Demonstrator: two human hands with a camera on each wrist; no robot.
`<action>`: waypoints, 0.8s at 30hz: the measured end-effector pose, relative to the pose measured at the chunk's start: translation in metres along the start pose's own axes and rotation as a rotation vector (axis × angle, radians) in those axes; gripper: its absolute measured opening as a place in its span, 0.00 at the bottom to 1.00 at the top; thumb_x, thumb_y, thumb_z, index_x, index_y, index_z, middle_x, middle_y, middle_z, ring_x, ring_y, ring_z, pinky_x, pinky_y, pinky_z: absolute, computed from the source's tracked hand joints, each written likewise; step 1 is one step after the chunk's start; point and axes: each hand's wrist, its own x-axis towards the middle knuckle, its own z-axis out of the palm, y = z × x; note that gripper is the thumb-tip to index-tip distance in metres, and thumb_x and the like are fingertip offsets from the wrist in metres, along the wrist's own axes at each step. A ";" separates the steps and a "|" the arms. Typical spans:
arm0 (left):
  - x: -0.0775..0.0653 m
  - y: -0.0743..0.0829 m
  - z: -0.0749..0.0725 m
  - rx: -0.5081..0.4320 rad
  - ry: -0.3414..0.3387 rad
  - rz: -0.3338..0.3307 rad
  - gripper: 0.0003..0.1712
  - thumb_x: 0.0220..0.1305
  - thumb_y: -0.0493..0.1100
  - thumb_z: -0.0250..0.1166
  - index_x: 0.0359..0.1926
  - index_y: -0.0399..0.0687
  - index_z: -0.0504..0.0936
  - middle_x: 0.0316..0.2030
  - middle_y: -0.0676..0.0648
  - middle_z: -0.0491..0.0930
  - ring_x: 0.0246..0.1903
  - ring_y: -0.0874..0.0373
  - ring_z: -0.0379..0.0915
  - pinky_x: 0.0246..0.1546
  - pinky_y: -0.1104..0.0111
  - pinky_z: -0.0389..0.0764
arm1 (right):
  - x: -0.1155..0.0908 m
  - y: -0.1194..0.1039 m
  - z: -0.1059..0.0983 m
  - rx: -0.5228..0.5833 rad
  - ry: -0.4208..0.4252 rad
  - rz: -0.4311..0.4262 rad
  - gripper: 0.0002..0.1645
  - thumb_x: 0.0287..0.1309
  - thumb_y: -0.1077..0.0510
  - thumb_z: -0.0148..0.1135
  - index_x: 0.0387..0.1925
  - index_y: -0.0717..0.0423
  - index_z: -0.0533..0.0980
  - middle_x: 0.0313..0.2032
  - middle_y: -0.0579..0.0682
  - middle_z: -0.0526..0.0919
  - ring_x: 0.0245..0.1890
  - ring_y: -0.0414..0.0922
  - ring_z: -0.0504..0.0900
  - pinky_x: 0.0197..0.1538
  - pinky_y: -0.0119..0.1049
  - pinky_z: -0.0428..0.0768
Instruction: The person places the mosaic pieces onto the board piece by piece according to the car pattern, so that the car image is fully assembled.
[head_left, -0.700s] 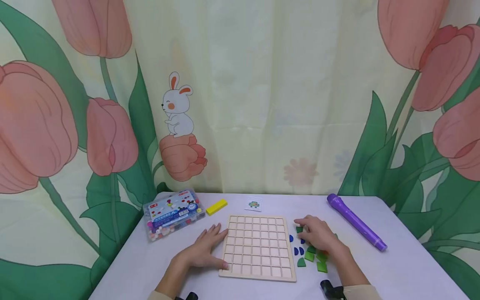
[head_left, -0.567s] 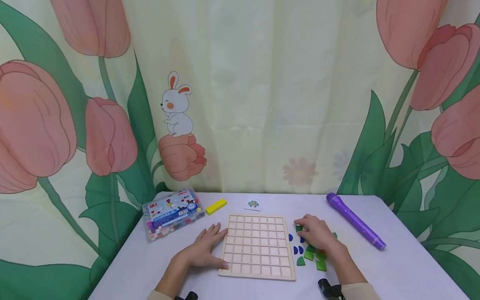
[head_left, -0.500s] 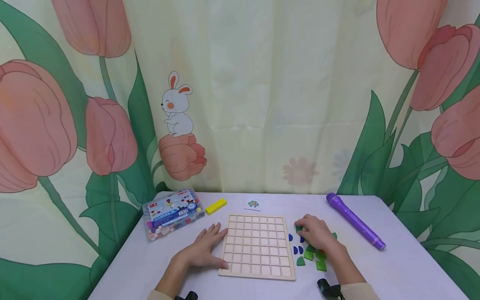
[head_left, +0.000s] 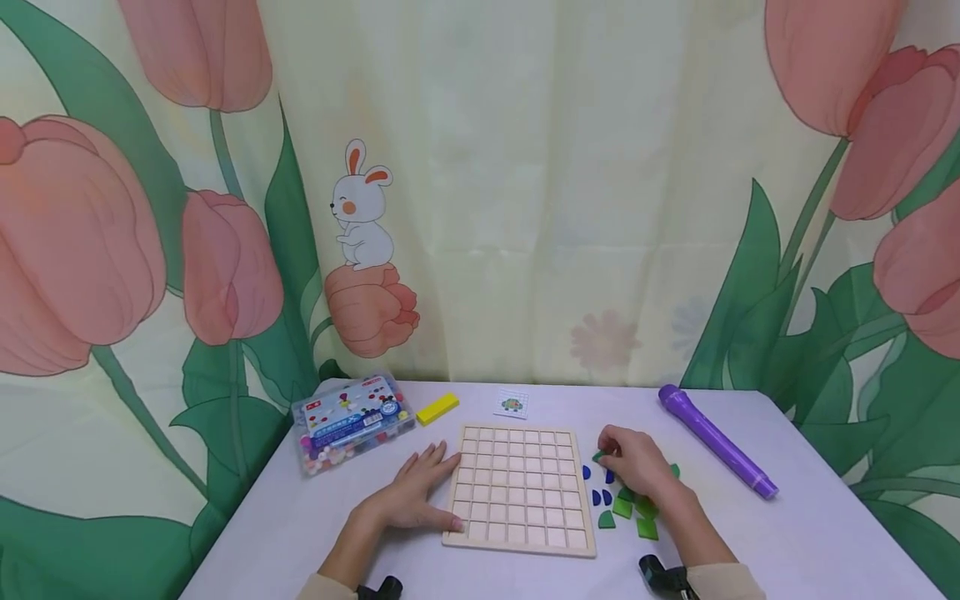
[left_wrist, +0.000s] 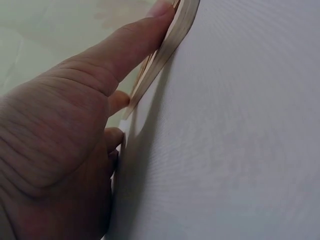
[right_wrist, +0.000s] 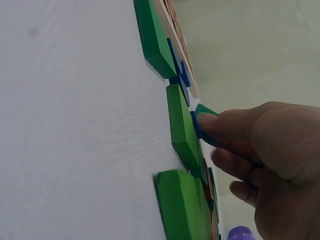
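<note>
Pinched green piece [right_wrist: 202, 108] newly aslant; perhaps aloft

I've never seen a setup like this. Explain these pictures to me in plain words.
There is no machine here: a person works with bare hands. The wide picture looks forward and down from a camera on the head. The two close-ups come from a camera on each wrist, showing that hand's work.

On the white table lies a wooden grid board. Behind it are a clear box, a yellow block and a small card. To the right are green pieces, blue pieces and a purple stick.

The left hand rests at the board's left edge, thumb on its near corner. The right hand pinches one green piece.
</note>
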 end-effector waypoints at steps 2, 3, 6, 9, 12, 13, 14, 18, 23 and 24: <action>0.001 0.002 -0.001 0.006 0.001 0.007 0.65 0.50 0.75 0.73 0.82 0.54 0.58 0.83 0.37 0.44 0.83 0.38 0.34 0.81 0.38 0.35 | -0.001 0.000 -0.001 0.022 0.011 0.004 0.08 0.63 0.62 0.72 0.40 0.49 0.81 0.33 0.46 0.81 0.34 0.45 0.76 0.37 0.35 0.76; 0.001 0.002 -0.001 0.008 0.001 0.007 0.65 0.50 0.75 0.73 0.82 0.54 0.58 0.83 0.37 0.44 0.83 0.38 0.34 0.81 0.38 0.34 | -0.001 0.000 -0.002 0.034 0.020 0.003 0.07 0.63 0.62 0.71 0.41 0.49 0.82 0.34 0.46 0.81 0.35 0.45 0.76 0.37 0.35 0.77; 0.002 0.003 -0.002 0.007 0.006 0.001 0.65 0.50 0.75 0.74 0.82 0.55 0.58 0.83 0.38 0.44 0.83 0.39 0.34 0.81 0.39 0.34 | -0.001 -0.001 -0.005 0.093 0.051 0.001 0.09 0.65 0.63 0.69 0.45 0.50 0.83 0.38 0.47 0.83 0.37 0.45 0.77 0.35 0.34 0.80; 0.003 0.002 -0.001 0.005 0.001 -0.016 0.66 0.50 0.76 0.73 0.82 0.56 0.58 0.83 0.38 0.44 0.84 0.39 0.34 0.82 0.40 0.35 | -0.001 -0.004 -0.007 0.144 0.093 -0.032 0.11 0.67 0.62 0.67 0.50 0.52 0.83 0.42 0.47 0.85 0.38 0.45 0.79 0.36 0.31 0.82; 0.002 0.002 0.000 0.001 -0.005 -0.025 0.66 0.49 0.76 0.73 0.82 0.57 0.57 0.83 0.38 0.45 0.83 0.39 0.34 0.81 0.39 0.35 | -0.002 -0.008 -0.009 0.198 0.124 -0.090 0.14 0.67 0.61 0.68 0.53 0.53 0.83 0.44 0.47 0.87 0.41 0.44 0.81 0.42 0.29 0.83; 0.002 0.002 0.000 0.001 -0.006 -0.025 0.66 0.49 0.76 0.73 0.82 0.57 0.57 0.83 0.38 0.45 0.83 0.39 0.34 0.81 0.39 0.36 | -0.002 -0.009 -0.009 0.217 0.131 -0.112 0.14 0.68 0.61 0.68 0.54 0.53 0.83 0.45 0.47 0.88 0.42 0.44 0.82 0.45 0.29 0.84; 0.002 0.002 0.000 0.002 -0.005 -0.023 0.66 0.50 0.76 0.73 0.82 0.57 0.57 0.83 0.38 0.45 0.83 0.39 0.34 0.81 0.39 0.35 | -0.001 -0.011 -0.010 0.250 0.131 -0.127 0.15 0.68 0.61 0.68 0.54 0.53 0.83 0.45 0.48 0.88 0.42 0.44 0.83 0.46 0.29 0.85; 0.003 0.002 0.001 0.007 0.002 -0.020 0.65 0.50 0.76 0.73 0.82 0.57 0.57 0.83 0.38 0.45 0.83 0.39 0.34 0.81 0.38 0.35 | 0.002 -0.018 -0.010 0.394 0.128 -0.165 0.16 0.68 0.61 0.68 0.56 0.53 0.83 0.46 0.51 0.89 0.42 0.47 0.87 0.47 0.34 0.88; 0.002 -0.001 0.003 0.009 -0.003 -0.046 0.65 0.49 0.77 0.73 0.82 0.60 0.57 0.84 0.40 0.45 0.84 0.40 0.34 0.81 0.39 0.35 | 0.007 -0.032 -0.003 0.521 0.094 -0.181 0.19 0.70 0.63 0.65 0.60 0.57 0.82 0.44 0.55 0.88 0.43 0.58 0.89 0.48 0.43 0.89; 0.002 -0.002 0.004 0.009 -0.004 -0.048 0.65 0.49 0.77 0.73 0.82 0.60 0.57 0.84 0.40 0.45 0.83 0.39 0.34 0.81 0.38 0.35 | 0.008 -0.036 -0.001 0.534 0.084 -0.182 0.18 0.69 0.63 0.65 0.59 0.58 0.82 0.43 0.55 0.87 0.43 0.59 0.89 0.47 0.42 0.90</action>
